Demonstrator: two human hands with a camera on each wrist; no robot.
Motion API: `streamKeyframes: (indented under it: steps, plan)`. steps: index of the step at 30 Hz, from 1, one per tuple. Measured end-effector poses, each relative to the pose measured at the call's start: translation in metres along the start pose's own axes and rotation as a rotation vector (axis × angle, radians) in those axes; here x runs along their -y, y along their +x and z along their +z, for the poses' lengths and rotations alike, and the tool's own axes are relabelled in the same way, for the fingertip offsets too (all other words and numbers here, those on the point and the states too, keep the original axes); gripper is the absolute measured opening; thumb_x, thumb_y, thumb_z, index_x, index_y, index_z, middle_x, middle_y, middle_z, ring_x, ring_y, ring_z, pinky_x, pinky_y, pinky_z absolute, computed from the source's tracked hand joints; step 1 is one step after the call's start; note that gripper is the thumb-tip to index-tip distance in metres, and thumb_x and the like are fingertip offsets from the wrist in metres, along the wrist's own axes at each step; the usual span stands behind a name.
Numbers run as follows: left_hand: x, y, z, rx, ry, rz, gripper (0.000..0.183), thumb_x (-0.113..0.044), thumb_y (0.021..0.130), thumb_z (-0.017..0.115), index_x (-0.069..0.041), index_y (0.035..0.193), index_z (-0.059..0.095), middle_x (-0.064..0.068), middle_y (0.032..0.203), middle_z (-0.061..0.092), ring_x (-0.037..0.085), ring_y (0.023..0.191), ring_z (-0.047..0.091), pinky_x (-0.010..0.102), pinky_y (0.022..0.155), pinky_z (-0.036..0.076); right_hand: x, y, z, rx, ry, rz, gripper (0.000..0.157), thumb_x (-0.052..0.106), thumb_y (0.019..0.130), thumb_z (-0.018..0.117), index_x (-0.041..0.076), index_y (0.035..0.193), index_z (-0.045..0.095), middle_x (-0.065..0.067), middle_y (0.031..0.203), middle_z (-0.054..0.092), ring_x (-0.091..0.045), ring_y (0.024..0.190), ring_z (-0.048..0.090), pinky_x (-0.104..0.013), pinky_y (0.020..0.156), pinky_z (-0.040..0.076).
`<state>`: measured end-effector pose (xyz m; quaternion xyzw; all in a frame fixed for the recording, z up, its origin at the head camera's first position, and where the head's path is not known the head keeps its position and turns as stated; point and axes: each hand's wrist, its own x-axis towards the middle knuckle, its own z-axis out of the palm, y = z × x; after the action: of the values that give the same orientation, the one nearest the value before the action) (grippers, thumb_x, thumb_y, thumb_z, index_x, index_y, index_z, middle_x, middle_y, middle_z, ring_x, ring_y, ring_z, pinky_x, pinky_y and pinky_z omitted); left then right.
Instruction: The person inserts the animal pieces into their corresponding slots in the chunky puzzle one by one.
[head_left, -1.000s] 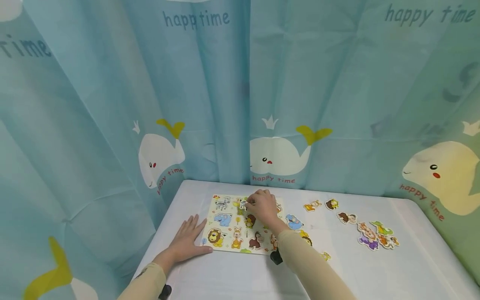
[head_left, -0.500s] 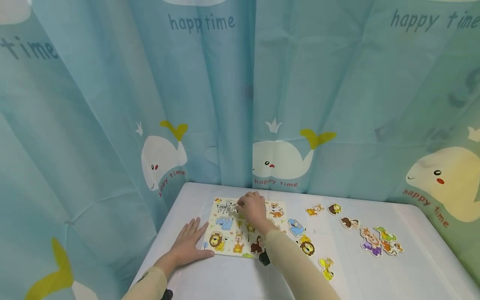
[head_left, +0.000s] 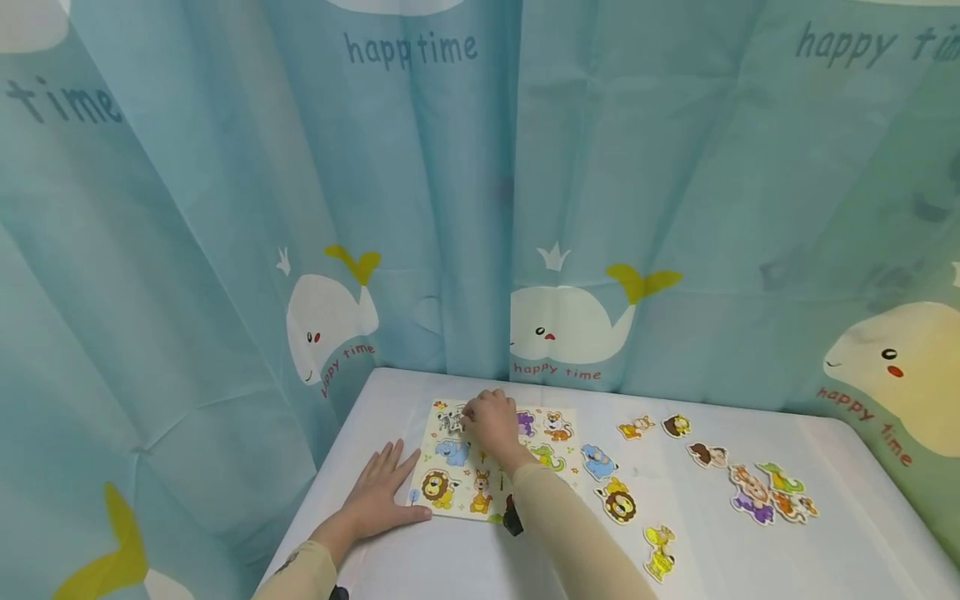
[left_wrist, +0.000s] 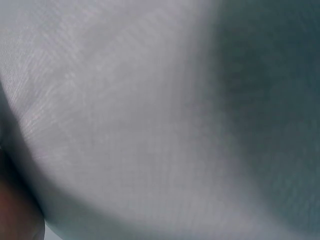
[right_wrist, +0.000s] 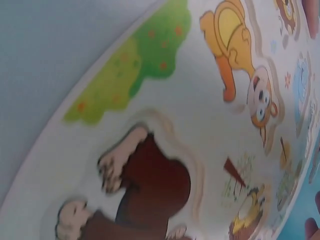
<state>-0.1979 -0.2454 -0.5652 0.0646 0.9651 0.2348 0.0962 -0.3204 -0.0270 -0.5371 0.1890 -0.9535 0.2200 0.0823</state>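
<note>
An animal puzzle board (head_left: pixel 461 508) with shaped recesses lies on the white table. Over its top left corner my right hand (head_left: pixel 495 425) pinches a zebra puzzle piece (head_left: pixel 456 418) between bent fingers, right at the printed zebra. The hand covers the middle of the board's upper half. My left hand (head_left: pixel 377 493) lies flat with fingers spread, its thumb close along the board's lower left corner. In the right wrist view, the printed kangaroo (right_wrist: pixel 235 45) and gorilla (right_wrist: pixel 155 185) show in their recesses, with fingertips (right_wrist: pixel 312 227) at the right edge. The left wrist view is mostly blurred cloth.
Loose pieces lie right of the board: an elephant (head_left: pixel 599 462), a lion (head_left: pixel 618 502), a giraffe (head_left: pixel 659 554), a kangaroo (head_left: pixel 636 428) and a gorilla (head_left: pixel 708 454). Further right, several pieces overlap around a crocodile (head_left: pixel 782 478). A blue whale-print curtain (head_left: pixel 435 208) hangs behind the table.
My right hand has moved left across the board with the zebra piece, to the top left zebra picture. The left hand stays in place. The view has shifted slightly.
</note>
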Motion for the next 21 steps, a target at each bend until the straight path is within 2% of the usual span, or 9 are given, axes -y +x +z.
streamKeyframes:
  steps: [14, 21]
  plan:
    - [0.002, -0.001, 0.001, 0.003, 0.001, 0.002, 0.111, -0.080, 0.076, 0.068, -0.018, 0.162, 0.033, 0.017, 0.170, 0.014, 0.038, 0.156, 0.005, 0.056, 0.126, 0.003, 0.010, 0.003, 0.019, 0.049, 0.001, 0.010, 0.012, 0.030, 0.094, 0.076, 0.018, 0.097, 0.080, 0.004, 0.094, 0.064, -0.019, 0.097, 0.053, -0.044, 0.095, 0.046]
    - [0.003, 0.002, 0.002, 0.002, 0.021, 0.007, 0.111, -0.082, 0.076, 0.065, -0.020, 0.162, 0.033, 0.016, 0.170, 0.013, 0.037, 0.156, 0.005, 0.054, 0.127, 0.002, 0.010, 0.006, 0.025, 0.024, 0.013, 0.041, 0.014, 0.033, 0.094, 0.077, 0.020, 0.099, 0.081, 0.004, 0.098, 0.064, -0.019, 0.098, 0.052, -0.042, 0.093, 0.046]
